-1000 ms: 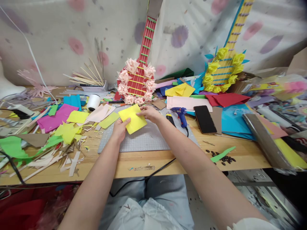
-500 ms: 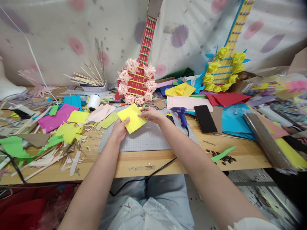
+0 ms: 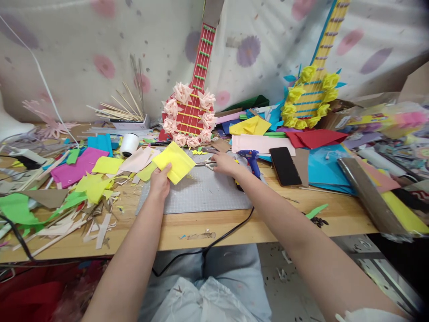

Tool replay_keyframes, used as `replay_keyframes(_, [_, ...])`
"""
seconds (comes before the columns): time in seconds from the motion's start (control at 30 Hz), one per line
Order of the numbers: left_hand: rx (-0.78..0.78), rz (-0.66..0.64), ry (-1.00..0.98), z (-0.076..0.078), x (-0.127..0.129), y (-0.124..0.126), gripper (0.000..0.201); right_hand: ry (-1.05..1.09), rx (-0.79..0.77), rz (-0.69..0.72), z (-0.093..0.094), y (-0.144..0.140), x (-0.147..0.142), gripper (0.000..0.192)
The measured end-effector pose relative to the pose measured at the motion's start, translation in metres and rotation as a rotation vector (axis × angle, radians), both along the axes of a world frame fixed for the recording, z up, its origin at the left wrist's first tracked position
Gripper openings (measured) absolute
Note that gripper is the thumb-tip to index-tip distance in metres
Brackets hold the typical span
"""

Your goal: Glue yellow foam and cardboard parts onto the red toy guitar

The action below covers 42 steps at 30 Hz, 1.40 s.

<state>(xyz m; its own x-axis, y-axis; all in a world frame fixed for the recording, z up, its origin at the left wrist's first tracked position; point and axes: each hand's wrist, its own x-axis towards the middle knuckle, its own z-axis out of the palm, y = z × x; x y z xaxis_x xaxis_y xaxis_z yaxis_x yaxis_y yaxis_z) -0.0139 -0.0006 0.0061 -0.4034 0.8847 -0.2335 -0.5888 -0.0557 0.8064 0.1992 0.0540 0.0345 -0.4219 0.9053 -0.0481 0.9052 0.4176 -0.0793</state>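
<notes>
Holding a yellow paper (image 3: pixel 174 162) in my left hand (image 3: pixel 160 181), pinched at its lower corner with my thumb on top. It's a folded square-ish piece, bright lemon yellow, tilted like a diamond so one corner points up toward the red guitar (image 3: pixel 190 115). It looks a bit thick, like a couple of layers, and the edges are clean. It sits just above the far left part of the grey cutting mat (image 3: pixel 201 194), lifted off it as far as I can tell.

My right hand (image 3: pixel 225 163) is off the paper, lying palm down at the back edge of the mat with the fingers on a pair of scissors (image 3: pixel 207 163). I can't tell if it has actually closed on them or is only touching.

Just right of that hand is the blue glue gun (image 3: pixel 251 158), and next to it a black phone (image 3: pixel 284 165) lying flat. Behind those is a pink sheet (image 3: pixel 261 143). There's a white roll (image 3: pixel 129 144) at the back left, and a whole mess of paper scraps (image 3: pixel 90 188) all over the left side of the tabletop (image 3: pixel 208 226). The yellow guitar (image 3: pixel 310 96) leans on the wall at back right.
</notes>
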Motion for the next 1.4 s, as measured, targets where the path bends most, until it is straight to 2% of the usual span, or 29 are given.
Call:
replay_keyframes(0.1, [-0.031, -0.028, -0.113, 0.003, -0.004, 0.000, 0.025, -0.087, 0.013, 0.016, -0.002, 0.002, -0.005, 0.037])
replay_keyframes(0.2, [-0.078, -0.036, -0.193, 0.005, -0.008, 0.001, 0.028, -0.065, 0.022, -0.010, -0.004, 0.006, -0.007, 0.034])
replay_keyframes(0.27, [-0.070, -0.028, -0.194, 0.004, -0.009, 0.002, 0.028, 0.069, 0.069, -0.077, -0.003, 0.005, -0.009, 0.033])
replay_keyframes(0.33, [-0.030, -0.014, -0.157, 0.000, -0.009, 0.005, 0.029, 0.328, 0.077, -0.181, 0.000, -0.001, -0.012, 0.028])
replay_keyframes(0.4, [0.025, 0.055, -0.060, -0.007, -0.007, 0.008, 0.028, 0.665, -0.094, -0.254, 0.005, -0.011, -0.019, 0.017])
replay_keyframes(0.47, [0.075, 0.175, 0.115, -0.012, -0.004, 0.010, 0.022, 1.001, -0.458, -0.223, 0.011, -0.024, -0.028, 0.012])
replay_keyframes(0.53, [0.121, 0.270, 0.364, -0.014, -0.002, 0.007, 0.017, 1.275, -0.813, -0.138, 0.018, -0.035, -0.039, 0.024])
replay_keyframes(0.6, [0.211, 0.243, 0.623, -0.010, 0.000, 0.001, 0.015, 1.463, -1.019, -0.120, 0.024, -0.041, -0.049, 0.038])
replay_keyframes(0.67, [0.364, 0.095, 0.827, -0.004, 0.001, -0.007, 0.026, 1.565, -1.102, -0.159, 0.030, -0.040, -0.056, 0.045])
replay_keyframes(0.77, [0.543, -0.084, 1.007, 0.004, -0.001, -0.014, 0.041, 1.623, -1.066, -0.264, 0.034, -0.034, -0.060, 0.037])
replay_keyframes(0.9, [0.639, -0.099, 1.193, 0.005, -0.003, -0.013, 0.035, 1.581, -0.938, -0.345, 0.031, -0.029, -0.060, 0.011])
replay_keyframes(1.0, [0.662, -0.117, 1.255, 0.003, -0.003, -0.012, 0.029, 1.519, -0.799, -0.382, 0.029, -0.031, -0.058, 0.018])
replay_keyframes(1.13, [0.602, -0.127, 1.192, 0.002, -0.002, -0.013, 0.029, 1.441, -0.634, -0.443, 0.028, -0.032, -0.057, 0.020])
replay_keyframes(1.23, [0.503, -0.018, 1.036, -0.004, 0.001, -0.010, 0.056, 1.472, -0.562, -0.436, 0.024, -0.029, -0.056, 0.020])
replay_keyframes(1.3, [0.356, 0.056, 0.782, -0.008, 0.003, -0.006, 0.077, 1.520, -0.559, -0.417, 0.020, -0.027, -0.055, 0.021])
replay_keyframes(1.33, [0.266, 0.050, 0.608, -0.010, 0.004, -0.004, 0.079, 1.544, -0.565, -0.405, 0.017, -0.026, -0.055, 0.022])
replay_keyframes(1.4, [0.116, -0.069, 0.240, -0.009, 0.005, -0.001, 0.064, 1.582, -0.587, -0.377, 0.012, -0.024, -0.054, 0.023])
